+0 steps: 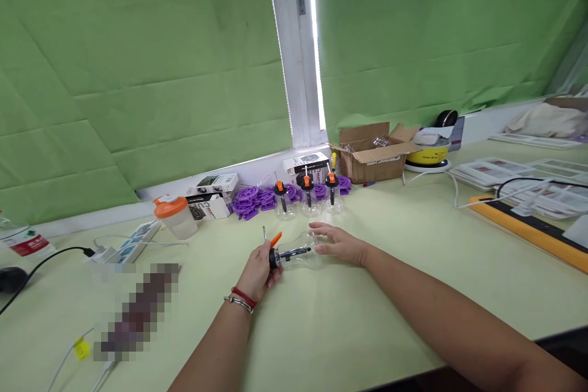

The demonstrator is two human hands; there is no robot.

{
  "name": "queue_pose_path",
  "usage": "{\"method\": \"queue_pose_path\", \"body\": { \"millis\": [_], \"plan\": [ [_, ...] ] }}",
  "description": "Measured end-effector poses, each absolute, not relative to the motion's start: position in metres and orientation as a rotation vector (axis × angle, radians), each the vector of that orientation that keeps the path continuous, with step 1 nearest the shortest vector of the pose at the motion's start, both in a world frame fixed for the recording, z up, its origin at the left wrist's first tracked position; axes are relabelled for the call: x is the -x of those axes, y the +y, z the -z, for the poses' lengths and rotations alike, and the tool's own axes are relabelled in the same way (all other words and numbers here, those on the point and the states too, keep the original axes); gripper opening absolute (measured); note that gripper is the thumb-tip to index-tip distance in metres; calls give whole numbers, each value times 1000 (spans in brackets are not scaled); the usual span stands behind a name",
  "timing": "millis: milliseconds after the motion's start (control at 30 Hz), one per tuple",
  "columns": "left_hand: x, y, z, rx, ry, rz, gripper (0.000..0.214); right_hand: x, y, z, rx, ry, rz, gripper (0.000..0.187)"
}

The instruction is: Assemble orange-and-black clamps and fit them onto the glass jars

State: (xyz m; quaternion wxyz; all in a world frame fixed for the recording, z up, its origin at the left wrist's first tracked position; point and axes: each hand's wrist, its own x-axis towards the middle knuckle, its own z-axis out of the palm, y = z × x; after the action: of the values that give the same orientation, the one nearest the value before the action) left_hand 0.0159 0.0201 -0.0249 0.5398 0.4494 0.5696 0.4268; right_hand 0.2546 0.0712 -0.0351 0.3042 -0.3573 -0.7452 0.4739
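A clear plastic bottle [309, 252] lies on its side on the pale green table [349, 318], with a black pump head and orange trigger [275, 240] at its left end. My left hand [260, 271] is closed around the pump head. My right hand [337, 241] rests over the bottle's right end, fingers curved on it. Three like bottles [309, 196] with black and orange tops stand upright behind, near the wall.
Purple plastic parts [252, 201] lie by the standing bottles. An orange-lidded shaker cup [176, 217], small boxes [212, 197] and a power strip [133, 240] sit left. An open cardboard box [373, 152], yellow bowl [428, 153], trays [496, 173] and an orange-edged bar [528, 225] are right.
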Motion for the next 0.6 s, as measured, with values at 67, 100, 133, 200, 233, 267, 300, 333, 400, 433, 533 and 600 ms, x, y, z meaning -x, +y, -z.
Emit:
{"method": "queue_pose_path", "body": {
  "millis": [67, 100, 133, 200, 233, 267, 300, 333, 400, 433, 533, 600],
  "plan": [
    [-15, 21, 26, -1071, 1355, -1015, 50, -253, 71, 36, 954, -1962, -1239, 59],
    [-15, 21, 27, -1075, 1357, -1019, 50, -251, 71, 36, 961, -1963, -1223, 56],
    [-15, 21, 27, -1078, 1358, -1023, 50, -250, 70, 36, 968, -1968, -1208, 53],
    [-15, 21, 27, -1083, 1357, -1028, 50, -248, 70, 35, 978, -1985, -1172, 46],
    [-16, 21, 26, -1084, 1358, -1030, 51, -248, 71, 35, 984, -1991, -1155, 44],
    [-16, 21, 26, -1084, 1358, -1029, 51, -247, 71, 35, 990, -1999, -1139, 43],
    [-16, 21, 26, -1082, 1358, -1028, 52, -247, 72, 35, 1000, -2005, -1121, 44],
    [-16, 21, 25, -1080, 1360, -1026, 53, -246, 73, 36, 1013, -2010, -1103, 45],
    [-15, 21, 26, -1077, 1357, -1020, 55, -246, 75, 38, 1043, -2014, -1079, 47],
    [-15, 21, 26, -1074, 1353, -1014, 56, -246, 75, 39, 1056, -2014, -1075, 48],
    [-15, 21, 27, -1067, 1343, -1001, 55, -245, 77, 42, 1091, -1990, -1073, 52],
    [-15, 21, 26, -1063, 1342, -998, 54, -244, 76, 43, 1111, -1967, -1066, 54]
  ]
}}
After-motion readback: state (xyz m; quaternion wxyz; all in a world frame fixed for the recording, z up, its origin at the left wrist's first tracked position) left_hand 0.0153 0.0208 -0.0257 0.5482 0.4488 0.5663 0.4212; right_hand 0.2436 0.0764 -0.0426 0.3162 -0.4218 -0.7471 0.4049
